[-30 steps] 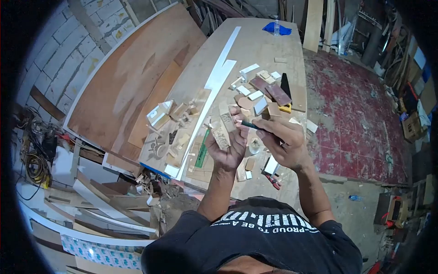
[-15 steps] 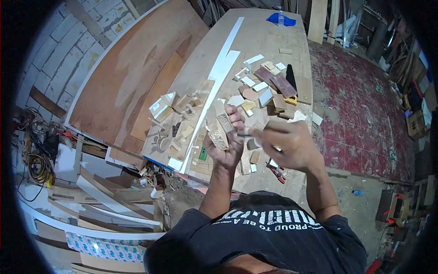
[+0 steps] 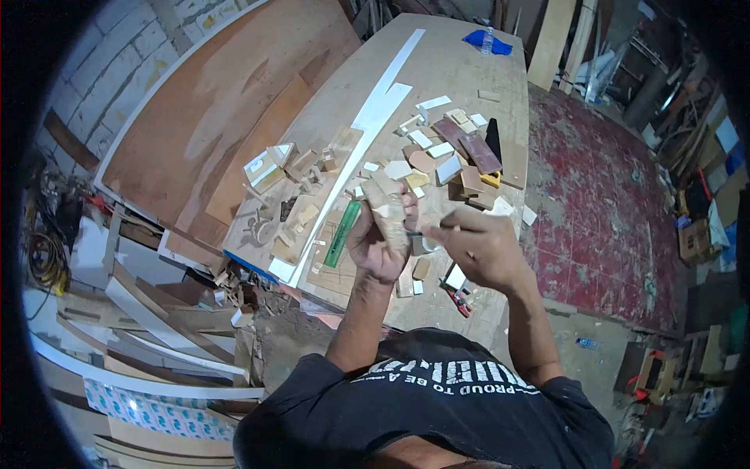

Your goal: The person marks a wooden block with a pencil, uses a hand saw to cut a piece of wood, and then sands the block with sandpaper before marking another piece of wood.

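Mostly hidden: slim dark tool [image 3: 416, 234], pinched by the right hand [image 3: 486, 248]. Blurred: pale oblong wooden piece [image 3: 384, 211], which the left hand [image 3: 380, 256] grips, long axis slanting far-left to near-right.

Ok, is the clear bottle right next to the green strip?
No, the clear bottle is by the blue bundle at the far end of the table.

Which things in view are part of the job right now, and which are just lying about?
In the job:
pale, rough-faced wooden blocks, in the left hand
thin, dark pencil-like tool, in the right hand

Probably just lying about:
long green ruler-like strip
black blade with yellow handle
dark red rectangular boards
clear plastic bottle
long white strips
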Tool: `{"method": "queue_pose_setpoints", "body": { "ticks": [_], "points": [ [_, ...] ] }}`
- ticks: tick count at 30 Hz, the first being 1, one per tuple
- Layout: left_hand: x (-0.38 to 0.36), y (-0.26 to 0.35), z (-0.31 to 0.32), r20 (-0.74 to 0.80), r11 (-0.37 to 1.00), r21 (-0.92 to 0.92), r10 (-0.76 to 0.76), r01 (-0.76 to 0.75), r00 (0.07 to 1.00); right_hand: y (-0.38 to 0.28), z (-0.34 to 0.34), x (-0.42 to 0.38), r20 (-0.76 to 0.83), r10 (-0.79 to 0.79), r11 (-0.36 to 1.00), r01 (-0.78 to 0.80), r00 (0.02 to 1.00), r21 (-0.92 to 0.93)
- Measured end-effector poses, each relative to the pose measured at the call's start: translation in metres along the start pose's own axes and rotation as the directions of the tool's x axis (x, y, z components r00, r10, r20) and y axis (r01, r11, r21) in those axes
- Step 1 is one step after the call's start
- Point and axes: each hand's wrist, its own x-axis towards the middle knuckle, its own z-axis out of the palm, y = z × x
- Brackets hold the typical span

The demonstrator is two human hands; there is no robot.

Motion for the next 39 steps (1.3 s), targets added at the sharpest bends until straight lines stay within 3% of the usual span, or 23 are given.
{"method": "queue_pose_setpoints", "body": {
  "ticks": [2, 3, 4, 7, 9, 10, 11, 12, 14, 16, 18, 20, 21, 24, 25, 26, 28, 29, 31, 32, 34, 35, 39],
  "points": [
    [-0.011, 0.011, -0.017, -0.226, 0.982, 0.162, -0.057, 0.096, 0.972, 0.004, 0.004, -0.014, 0.151, 0.062, 0.997, -0.067, 0.987, 0.025],
    [-0.008, 0.001, 0.014, -0.261, 0.911, 0.412, 0.092, 0.025, 0.961, 0.008, 0.002, -0.016, 0.107, 0.098, 0.991, -0.106, 0.989, 0.076],
    [-0.011, 0.003, 0.004, -0.256, 0.874, 0.485, 0.134, 0.007, 0.957, 0.007, -0.003, -0.019, 0.078, 0.242, 0.955, -0.252, 0.967, 0.159],
    [-0.013, 0.012, 0.000, -0.172, 0.757, 0.651, 0.223, -0.059, 0.960, 0.018, -0.006, -0.029, -0.025, 0.350, 0.920, -0.338, 0.937, 0.196],
    [-0.014, 0.021, 0.002, 0.024, 0.507, 0.849, 0.247, -0.150, 0.969, 0.021, 0.002, -0.035, 0.034, 0.417, 0.888, -0.415, 0.908, 0.199],
    [-0.017, 0.024, 0.004, 0.015, 0.512, 0.846, 0.254, -0.147, 0.967, 0.023, 0.009, -0.040, 0.087, 0.484, 0.846, -0.491, 0.871, 0.205],
    [-0.019, 0.027, 0.008, 0.010, 0.458, 0.878, 0.274, -0.140, 0.962, 0.027, 0.020, -0.048, 0.087, 0.575, 0.725, -0.556, 0.814, 0.406],
    [-0.022, 0.029, 0.011, 0.004, 0.404, 0.906, 0.293, -0.127, 0.956, 0.026, 0.028, -0.049, 0.099, 0.582, 0.720, -0.568, 0.807, 0.400],
    [-0.026, 0.039, 0.011, 0.018, 0.366, 0.921, 0.302, -0.134, 0.953, 0.024, 0.044, -0.050, 0.124, 0.699, 0.514, -0.615, 0.704, 0.598],
    [-0.033, 0.050, 0.007, 0.005, 0.274, 0.957, 0.298, -0.091, 0.954, 0.014, 0.066, -0.038, 0.052, 0.679, 0.628, -0.615, 0.733, 0.477],
    [-0.039, 0.059, -0.001, -0.001, 0.238, 0.968, 0.311, -0.077, 0.950, 0.006, 0.088, -0.025, -0.006, 0.462, 0.850, -0.441, 0.887, 0.290],
    [-0.046, 0.069, -0.008, -0.061, 0.205, 0.979, 0.343, -0.011, 0.937, -0.011, 0.109, -0.009, 0.003, 0.339, 0.933, -0.336, 0.941, 0.130],
    [-0.051, 0.074, -0.008, -0.110, 0.207, 0.977, 0.325, 0.043, 0.939, -0.003, 0.128, -0.016, -0.002, 0.272, 0.961, -0.271, 0.962, 0.058],
    [-0.073, 0.084, -0.034, -0.191, 0.310, 0.948, 0.355, 0.078, 0.915, -0.008, 0.175, -0.027, -0.004, 0.372, 0.928, -0.372, 0.928, -0.016],
    [-0.082, 0.090, -0.042, -0.262, 0.333, 0.933, 0.364, 0.138, 0.894, -0.016, 0.190, -0.030, 0.053, 0.465, 0.884, -0.467, 0.884, 0.031],
    [-0.096, 0.096, -0.052, -0.359, 0.431, 0.882, 0.358, 0.188, 0.862, -0.016, 0.208, -0.041, 0.063, 0.445, 0.896, -0.443, 0.893, -0.039],
    [-0.128, 0.112, -0.076, -0.556, 0.457, 0.803, 0.340, 0.384, 0.758, -0.023, 0.241, -0.062, 0.213, 0.537, 0.842, -0.508, 0.816, -0.180],
    [-0.147, 0.118, -0.089, -0.572, 0.457, 0.791, 0.319, 0.406, 0.755, -0.025, 0.253, -0.071, 0.282, 0.562, 0.827, -0.519, 0.778, -0.216],
    [-0.187, 0.126, -0.115, -0.774, 0.407, 0.633, 0.318, 0.658, 0.548, -0.024, 0.280, -0.090, 0.442, 0.582, 0.812, -0.522, 0.683, -0.263],
    [-0.205, 0.129, -0.130, -0.786, 0.405, 0.618, 0.307, 0.673, 0.537, -0.025, 0.290, -0.097, 0.444, 0.596, 0.801, -0.539, 0.669, -0.262],
    [-0.228, 0.134, -0.145, -0.833, 0.553, 0.544, 0.265, 0.631, 0.485, -0.027, 0.308, -0.106, 0.594, 0.617, 0.770, -0.554, 0.517, -0.317],
    [-0.234, 0.134, -0.145, -0.876, 0.588, 0.478, 0.270, 0.653, 0.399, -0.027, 0.314, -0.110, 0.591, 0.612, 0.772, -0.559, 0.526, -0.301],
    [-0.238, 0.142, -0.154, -0.890, 0.598, 0.451, 0.247, 0.663, 0.383, -0.028, 0.327, -0.110, 0.603, 0.647, 0.732, -0.599, 0.466, -0.324]
  ]
}}
